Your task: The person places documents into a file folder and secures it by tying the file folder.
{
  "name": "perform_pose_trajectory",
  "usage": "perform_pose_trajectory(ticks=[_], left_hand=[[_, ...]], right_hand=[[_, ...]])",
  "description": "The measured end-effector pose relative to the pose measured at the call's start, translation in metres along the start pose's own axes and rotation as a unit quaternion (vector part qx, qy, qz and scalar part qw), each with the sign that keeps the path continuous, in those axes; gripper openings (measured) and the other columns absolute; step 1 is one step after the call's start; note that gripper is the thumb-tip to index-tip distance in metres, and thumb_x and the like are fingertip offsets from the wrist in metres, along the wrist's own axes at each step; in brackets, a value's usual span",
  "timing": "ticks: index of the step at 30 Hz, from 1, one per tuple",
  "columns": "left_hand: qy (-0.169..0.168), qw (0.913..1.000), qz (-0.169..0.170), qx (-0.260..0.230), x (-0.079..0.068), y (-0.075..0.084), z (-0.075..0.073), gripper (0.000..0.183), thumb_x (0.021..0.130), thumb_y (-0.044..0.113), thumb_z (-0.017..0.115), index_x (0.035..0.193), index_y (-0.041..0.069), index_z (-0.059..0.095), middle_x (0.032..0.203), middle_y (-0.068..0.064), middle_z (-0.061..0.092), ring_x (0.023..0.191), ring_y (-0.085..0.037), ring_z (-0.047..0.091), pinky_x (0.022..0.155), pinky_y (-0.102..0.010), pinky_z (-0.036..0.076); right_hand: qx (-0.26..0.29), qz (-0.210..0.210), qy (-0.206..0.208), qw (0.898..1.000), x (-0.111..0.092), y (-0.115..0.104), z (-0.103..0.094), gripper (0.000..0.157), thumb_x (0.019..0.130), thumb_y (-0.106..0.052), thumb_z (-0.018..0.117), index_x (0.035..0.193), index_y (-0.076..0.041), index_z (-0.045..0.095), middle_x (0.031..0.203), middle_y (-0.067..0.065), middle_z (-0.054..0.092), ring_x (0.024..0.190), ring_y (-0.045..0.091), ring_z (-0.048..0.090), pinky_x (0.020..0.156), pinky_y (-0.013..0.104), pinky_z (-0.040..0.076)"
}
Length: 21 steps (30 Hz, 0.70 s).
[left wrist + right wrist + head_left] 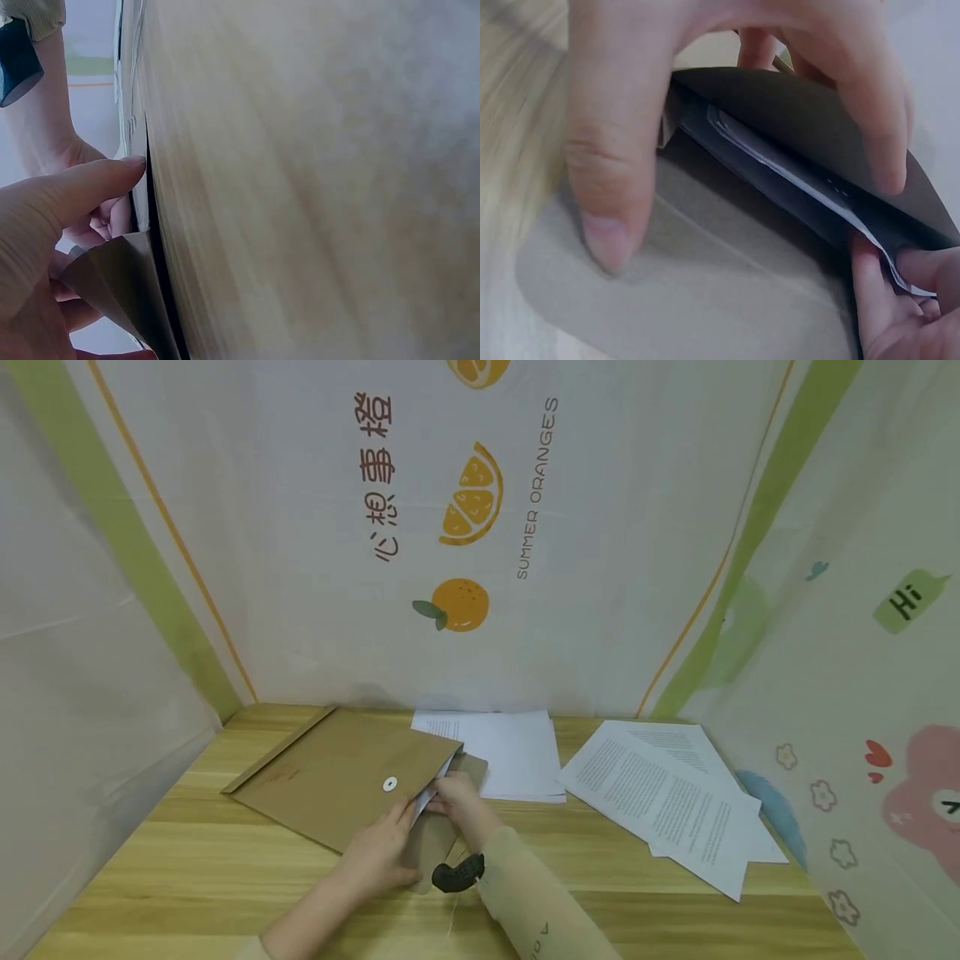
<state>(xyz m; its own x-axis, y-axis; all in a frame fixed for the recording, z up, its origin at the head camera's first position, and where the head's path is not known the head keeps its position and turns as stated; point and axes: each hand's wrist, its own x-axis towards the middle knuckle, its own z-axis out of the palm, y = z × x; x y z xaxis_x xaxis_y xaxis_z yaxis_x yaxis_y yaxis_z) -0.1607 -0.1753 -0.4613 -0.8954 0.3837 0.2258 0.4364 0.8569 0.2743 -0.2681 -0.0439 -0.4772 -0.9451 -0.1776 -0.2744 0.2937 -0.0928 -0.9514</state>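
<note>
A brown kraft paper file envelope (322, 777) with a white button lies slanted on the table, its flap (705, 292) folded out. My left hand (375, 856) holds the envelope at its gaping mouth. The left thumb (615, 202) rests on the flap, and the other fingers lie over the bulged front panel (787, 120). At the far side of the mouth, my right hand (457, 797) pinches the edge of white papers (795, 180) inside the envelope. In the right wrist view, its fingertips (866, 262) show on both sides of the sheets.
White sheets (517, 756) lie at the back, partly under the envelope. Several printed sheets (667, 785) overlap on the right side of the wooden table (592, 877). A printed curtain (600, 527) hangs right behind the table.
</note>
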Motion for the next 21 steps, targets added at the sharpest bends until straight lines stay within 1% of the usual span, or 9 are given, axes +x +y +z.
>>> perform_pose_trajectory(ticks=[5, 9, 12, 16, 19, 21], left_hand=[[-0.003, 1.0000, -0.001, -0.005, 0.000, 0.001, 0.000, 0.097, 0.061, 0.028, 0.089, 0.134, -0.016, 0.042, 0.139, -0.029, 0.040, 0.118, -0.043, 0.050, 0.083, -0.054, 0.050], [-0.010, 0.9999, -0.005, -0.008, 0.001, 0.003, -0.001, 0.095, 0.063, 0.028, 0.088, 0.133, -0.016, 0.043, 0.138, -0.030, 0.041, 0.117, -0.044, 0.050, 0.085, -0.056, 0.049], [-0.020, 0.9998, -0.008, 0.002, 0.001, 0.003, 0.000, 0.093, 0.066, 0.032, 0.087, 0.133, -0.015, 0.044, 0.138, -0.030, 0.041, 0.116, -0.045, 0.050, 0.084, -0.057, 0.048], [-0.031, 0.9994, -0.012, 0.013, 0.000, 0.004, 0.000, 0.091, 0.069, 0.035, 0.084, 0.134, -0.014, 0.044, 0.139, -0.030, 0.040, 0.115, -0.046, 0.051, 0.082, -0.060, 0.048], [-0.031, 0.9993, -0.011, 0.015, -0.001, 0.006, 0.000, 0.090, 0.070, 0.035, 0.084, 0.135, -0.014, 0.043, 0.139, -0.030, 0.040, 0.116, -0.046, 0.050, 0.082, -0.061, 0.047], [-0.028, 0.9994, -0.009, 0.018, -0.001, 0.007, -0.001, 0.090, 0.071, 0.035, 0.083, 0.135, -0.014, 0.042, 0.139, -0.030, 0.040, 0.118, -0.045, 0.049, 0.082, -0.061, 0.047]], right_hand=[[-0.003, 0.012, 0.007, 1.000, 0.002, 0.002, -0.001, 0.028, 0.094, -0.003, 0.054, 0.114, 0.017, 0.056, 0.092, 0.023, 0.068, 0.087, 0.032, 0.069, 0.073, 0.038, 0.057], [0.001, 0.026, 0.016, 1.000, 0.001, 0.001, -0.004, 0.032, 0.093, -0.008, 0.057, 0.114, 0.016, 0.055, 0.088, 0.022, 0.069, 0.083, 0.033, 0.069, 0.069, 0.038, 0.057], [-0.007, 0.033, 0.016, 0.999, -0.001, 0.001, -0.007, 0.030, 0.093, -0.009, 0.058, 0.110, 0.015, 0.057, 0.085, 0.022, 0.069, 0.079, 0.032, 0.070, 0.067, 0.038, 0.058], [-0.018, 0.040, 0.014, 0.999, -0.003, 0.000, -0.010, 0.022, 0.092, -0.005, 0.057, 0.102, 0.014, 0.060, 0.082, 0.022, 0.069, 0.072, 0.029, 0.070, 0.065, 0.036, 0.058], [-0.036, 0.048, 0.017, 0.998, -0.005, -0.002, -0.012, 0.018, 0.092, -0.003, 0.056, 0.098, 0.014, 0.060, 0.079, 0.020, 0.068, 0.066, 0.025, 0.070, 0.062, 0.033, 0.058], [-0.047, 0.052, 0.014, 0.997, -0.007, -0.003, -0.014, 0.017, 0.092, 0.000, 0.055, 0.097, 0.014, 0.060, 0.078, 0.021, 0.068, 0.065, 0.024, 0.069, 0.060, 0.030, 0.057]])
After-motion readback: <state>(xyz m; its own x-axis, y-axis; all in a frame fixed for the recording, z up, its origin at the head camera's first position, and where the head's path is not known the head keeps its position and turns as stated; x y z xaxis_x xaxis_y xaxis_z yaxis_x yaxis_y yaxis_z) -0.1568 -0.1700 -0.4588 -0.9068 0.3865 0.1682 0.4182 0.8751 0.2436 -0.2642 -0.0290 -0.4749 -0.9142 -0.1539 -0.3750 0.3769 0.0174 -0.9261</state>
